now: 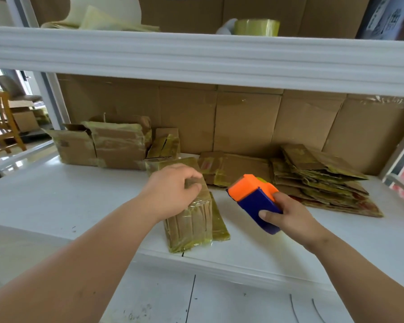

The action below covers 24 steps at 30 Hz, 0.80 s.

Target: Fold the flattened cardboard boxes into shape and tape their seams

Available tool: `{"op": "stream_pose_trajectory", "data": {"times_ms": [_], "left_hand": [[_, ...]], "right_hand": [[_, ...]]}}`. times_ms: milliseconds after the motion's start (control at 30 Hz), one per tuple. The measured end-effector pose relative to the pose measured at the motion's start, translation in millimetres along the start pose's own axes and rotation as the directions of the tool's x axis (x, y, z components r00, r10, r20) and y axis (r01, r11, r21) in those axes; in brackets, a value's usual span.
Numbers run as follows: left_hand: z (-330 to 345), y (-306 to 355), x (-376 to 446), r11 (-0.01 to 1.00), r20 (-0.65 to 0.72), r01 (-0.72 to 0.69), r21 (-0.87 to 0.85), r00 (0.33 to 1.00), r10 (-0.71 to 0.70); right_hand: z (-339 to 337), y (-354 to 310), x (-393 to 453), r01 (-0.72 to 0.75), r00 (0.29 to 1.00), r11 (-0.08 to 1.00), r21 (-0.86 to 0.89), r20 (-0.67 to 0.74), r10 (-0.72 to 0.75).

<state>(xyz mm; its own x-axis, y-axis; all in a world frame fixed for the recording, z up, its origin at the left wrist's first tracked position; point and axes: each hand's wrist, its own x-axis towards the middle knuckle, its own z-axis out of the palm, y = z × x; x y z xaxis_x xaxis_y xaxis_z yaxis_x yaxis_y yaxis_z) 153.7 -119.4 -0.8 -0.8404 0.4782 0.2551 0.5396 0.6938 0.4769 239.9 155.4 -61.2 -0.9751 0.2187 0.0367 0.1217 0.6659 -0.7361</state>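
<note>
A small folded cardboard box (191, 224), wrapped in yellowish tape, lies on the white shelf (56, 201) near its front edge. My left hand (173, 190) rests on the box's far end, fingers curled over it. My right hand (287, 215) grips an orange and blue tape dispenser (254, 197) just right of the box, a little above the shelf. A pile of flattened cardboard boxes (322, 178) lies at the right. More flattened boxes (233, 169) lie behind the dispenser.
Several taped-up boxes (107, 145) stand at the back left against a cardboard back wall. An upper shelf beam (196, 57) hangs overhead, with a tape roll (257, 26) on it. A wooden chair (0, 127) stands far left beyond the rack.
</note>
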Motion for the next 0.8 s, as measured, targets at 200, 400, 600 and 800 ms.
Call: {"op": "stream_pose_trajectory", "data": {"times_ms": [200,400,600,800], "left_hand": [[-5.6,29.2,2.9,0.926,0.037,0.067,-0.372,0.998,-0.058],[-9.0,39.3,2.4,0.7,0.254,0.249,-0.67,0.962,-0.099],[-8.8,37.8,-1.3,0.61,0.366,0.305,-0.731,0.93,-0.026],[-3.6,41.6,-3.2,0.509,0.394,0.345,-0.789,0.919,-0.012]], "right_hand": [[-14.6,-39.6,-17.1,0.114,0.984,0.957,0.268,0.1,-0.145],[-16.9,-50.2,-22.6,0.189,0.97,0.952,0.24,0.103,-0.219],[-15.9,-52.2,-24.4,0.212,0.965,0.945,0.25,0.097,-0.242],[-12.9,-52.6,-24.4,0.214,0.969,0.927,0.309,0.051,-0.241]]}}
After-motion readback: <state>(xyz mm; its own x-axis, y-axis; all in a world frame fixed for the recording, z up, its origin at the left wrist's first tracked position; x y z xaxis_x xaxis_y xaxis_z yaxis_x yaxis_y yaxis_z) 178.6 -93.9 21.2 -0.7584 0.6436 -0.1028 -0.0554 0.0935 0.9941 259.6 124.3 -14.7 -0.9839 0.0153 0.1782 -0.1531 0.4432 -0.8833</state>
